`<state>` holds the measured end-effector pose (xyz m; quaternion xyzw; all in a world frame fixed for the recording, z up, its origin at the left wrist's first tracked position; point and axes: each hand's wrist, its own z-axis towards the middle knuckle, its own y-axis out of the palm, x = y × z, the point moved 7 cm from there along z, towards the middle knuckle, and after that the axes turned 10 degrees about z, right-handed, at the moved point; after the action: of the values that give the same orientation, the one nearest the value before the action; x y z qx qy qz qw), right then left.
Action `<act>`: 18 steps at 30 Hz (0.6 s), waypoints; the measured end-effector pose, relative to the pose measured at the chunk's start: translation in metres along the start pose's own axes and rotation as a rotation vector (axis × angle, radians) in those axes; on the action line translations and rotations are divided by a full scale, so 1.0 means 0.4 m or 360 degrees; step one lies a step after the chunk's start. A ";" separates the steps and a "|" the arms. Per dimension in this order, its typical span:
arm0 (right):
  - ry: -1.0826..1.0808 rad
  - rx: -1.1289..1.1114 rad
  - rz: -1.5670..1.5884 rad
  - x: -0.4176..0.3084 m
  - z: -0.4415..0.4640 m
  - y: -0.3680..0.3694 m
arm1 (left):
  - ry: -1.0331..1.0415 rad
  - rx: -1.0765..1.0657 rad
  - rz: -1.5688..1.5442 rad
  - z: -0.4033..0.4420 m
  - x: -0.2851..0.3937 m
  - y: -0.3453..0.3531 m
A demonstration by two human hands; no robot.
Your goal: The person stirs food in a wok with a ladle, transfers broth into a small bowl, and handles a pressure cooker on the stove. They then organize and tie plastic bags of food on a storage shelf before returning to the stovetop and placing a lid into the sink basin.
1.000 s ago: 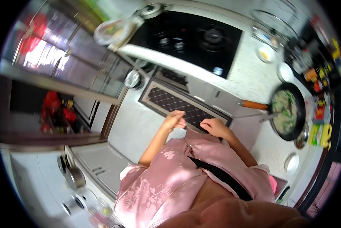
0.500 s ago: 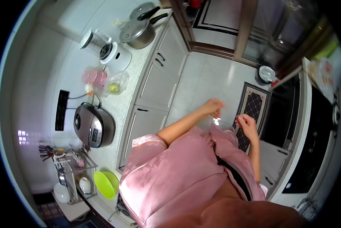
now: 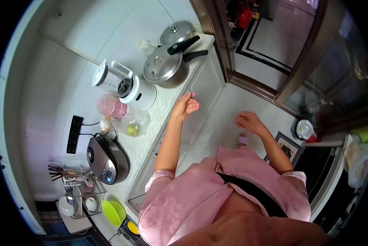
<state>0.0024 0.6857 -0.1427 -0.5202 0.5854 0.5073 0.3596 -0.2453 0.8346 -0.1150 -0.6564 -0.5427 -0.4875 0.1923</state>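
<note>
My left hand (image 3: 185,107) hovers beside the counter edge, near the pressure cooker (image 3: 164,67). Its fingers are loosely bent and apart, and nothing shows in them. Over the floor, my right hand (image 3: 250,122) hangs with fingers slightly curled and no object visible in it. Neither hand touches anything I can see. On the counter near my left side stand a white blender (image 3: 138,92) and a clear plastic bag (image 3: 135,124) with something green inside. A slippered foot (image 3: 242,140) shows below my right hand.
The counter (image 3: 141,152) also bears a rice cooker (image 3: 107,159), a dish rack (image 3: 85,192) and green bowls (image 3: 113,212). Ahead is a brown-framed doorway (image 3: 253,88). A lidded bin (image 3: 304,129) and a floor mat (image 3: 287,148) lie to the right.
My view has moved forward and turned toward the counter and doorway. My left hand has swung up and left to the counter edge; my right hand has moved forward, away from my body.
</note>
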 end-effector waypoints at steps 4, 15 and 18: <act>-0.0106 -0.0196 -0.0280 -0.172 0.232 0.007 | 0.0114 0.0115 -0.0617 0.261 0.092 0.029; -0.0435 -0.0205 -0.0772 -0.447 0.657 0.094 | 0.0683 0.0275 -0.1589 0.582 0.201 0.036; -0.1185 -0.0094 -0.1106 -0.488 0.811 0.099 | 0.0567 0.0038 -0.1663 0.616 0.162 0.021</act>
<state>-0.0319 1.0453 -0.0222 -0.4782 0.1953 0.5250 0.6764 -0.1355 1.0584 -0.1687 -0.2048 -0.7608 -0.6154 0.0211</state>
